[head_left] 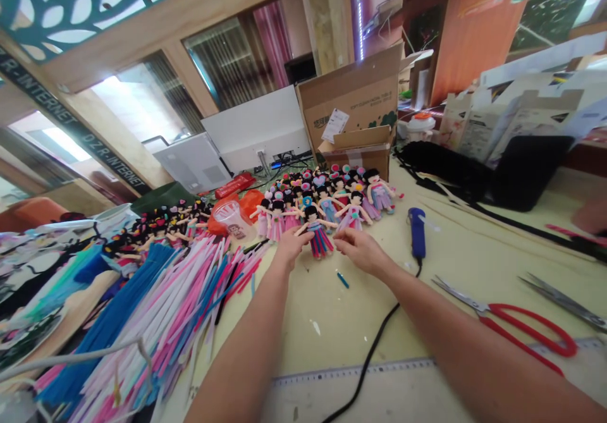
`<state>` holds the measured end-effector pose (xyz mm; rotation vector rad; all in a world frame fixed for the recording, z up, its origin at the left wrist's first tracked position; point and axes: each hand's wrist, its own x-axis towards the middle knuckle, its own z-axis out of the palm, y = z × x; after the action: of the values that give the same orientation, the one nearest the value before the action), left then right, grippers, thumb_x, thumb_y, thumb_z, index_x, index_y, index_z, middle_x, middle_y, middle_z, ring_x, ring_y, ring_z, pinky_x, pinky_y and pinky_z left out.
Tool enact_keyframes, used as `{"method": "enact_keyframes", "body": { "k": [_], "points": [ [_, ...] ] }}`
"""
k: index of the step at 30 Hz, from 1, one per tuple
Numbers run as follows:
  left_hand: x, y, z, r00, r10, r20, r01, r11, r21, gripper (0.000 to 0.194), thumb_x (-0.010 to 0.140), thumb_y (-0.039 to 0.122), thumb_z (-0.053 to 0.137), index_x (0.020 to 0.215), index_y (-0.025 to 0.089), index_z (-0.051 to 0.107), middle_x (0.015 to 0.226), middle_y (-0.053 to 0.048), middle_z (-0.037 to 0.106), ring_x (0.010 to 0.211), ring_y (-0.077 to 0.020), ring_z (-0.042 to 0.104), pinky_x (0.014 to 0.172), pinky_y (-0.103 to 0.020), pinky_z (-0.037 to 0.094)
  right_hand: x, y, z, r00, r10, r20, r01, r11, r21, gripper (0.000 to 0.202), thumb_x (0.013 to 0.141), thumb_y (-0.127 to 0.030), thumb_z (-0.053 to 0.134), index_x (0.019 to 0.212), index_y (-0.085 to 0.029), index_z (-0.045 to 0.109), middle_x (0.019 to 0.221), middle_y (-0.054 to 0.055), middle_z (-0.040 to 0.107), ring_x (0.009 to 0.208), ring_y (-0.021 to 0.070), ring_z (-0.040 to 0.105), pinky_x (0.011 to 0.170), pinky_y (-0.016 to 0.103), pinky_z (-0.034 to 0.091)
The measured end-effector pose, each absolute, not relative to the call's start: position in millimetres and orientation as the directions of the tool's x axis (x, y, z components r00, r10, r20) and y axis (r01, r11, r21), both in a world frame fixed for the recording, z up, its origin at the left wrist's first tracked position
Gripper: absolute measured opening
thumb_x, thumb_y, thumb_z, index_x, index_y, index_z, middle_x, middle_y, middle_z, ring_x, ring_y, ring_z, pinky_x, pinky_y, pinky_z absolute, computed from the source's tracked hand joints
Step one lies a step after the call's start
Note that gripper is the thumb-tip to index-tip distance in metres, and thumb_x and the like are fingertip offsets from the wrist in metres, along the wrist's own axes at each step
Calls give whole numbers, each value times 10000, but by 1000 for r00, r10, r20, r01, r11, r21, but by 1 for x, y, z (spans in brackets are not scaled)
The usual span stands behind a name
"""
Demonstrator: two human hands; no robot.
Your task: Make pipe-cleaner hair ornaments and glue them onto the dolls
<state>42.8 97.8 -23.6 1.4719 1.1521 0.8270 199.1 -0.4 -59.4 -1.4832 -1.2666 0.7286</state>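
Doll's skirt (322,244): striped blue, pink, perhaps purple.

Two bare forearms (258,334), bare hands (363,250)

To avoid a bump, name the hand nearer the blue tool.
Right. The right hand is left of the blue tool; the left hand is farther left, at the striped doll.

Doll between the hands (321,242): 1 | dolls massed behind (328,205): over a dozen, overlapping, exact count unclear | left hand (289,247), right hand (364,251): 2 together | red-handled scissors (482,307): 1 | two-bladed metal tool, right edge (566,300): 1 | blue corded tool (417,233): 1 | small blue piece (343,279): 1 | printed carton (353,104): 1 | fuzzy stems (165,315): dozens, uncountable
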Motion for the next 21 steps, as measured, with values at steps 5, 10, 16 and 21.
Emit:
{"method": "enact_keyframes", "body": {
  "k": [5, 10, 16, 21],
  "points": [
    [54, 118, -29, 341, 935, -96, 200, 28, 979, 224, 548, 166, 756, 758, 171, 677, 602, -2, 626, 576, -127, 523, 576, -262, 404, 198, -2, -57, 237, 951, 197, 442, 75, -894, 238, 779, -366, 510, 838, -179, 645, 665, 2, 576, 618, 138, 493, 586, 259, 377],
    [58, 129, -33, 360, 927, -105, 160, 49, 986, 279, 531, 156, 776, 773, 169, 638, 665, -4, 645, 598, -132, 567, 633, -287, 468, 198, -4, -56, 226, 952, 205, 465, 79, -882, 219, 791, -344, 511, 846, -184, 649, 678, 10, 595, 633, 144, 516, 597, 259, 385],
    [61, 130, -30, 356, 932, -62, 186, -6, 982, 281, 543, 150, 777, 768, 176, 611, 688, 1, 634, 603, -137, 573, 638, -294, 478, 195, -5, -57, 220, 956, 193, 482, 66, -873, 229, 800, -348, 502, 870, -191, 654, 676, 9, 608, 627, 147, 524, 585, 260, 379],
    [53, 133, -31, 273, 960, 60, 324, -150, 934, 276, 549, 212, 796, 728, 183, 587, 697, -11, 600, 677, -170, 570, 643, -284, 439, 192, -6, -56, 209, 958, 197, 516, 63, -854, 234, 805, -344, 494, 879, -192, 656, 700, 18, 628, 628, 154, 528, 595, 274, 376]
  ]
}}
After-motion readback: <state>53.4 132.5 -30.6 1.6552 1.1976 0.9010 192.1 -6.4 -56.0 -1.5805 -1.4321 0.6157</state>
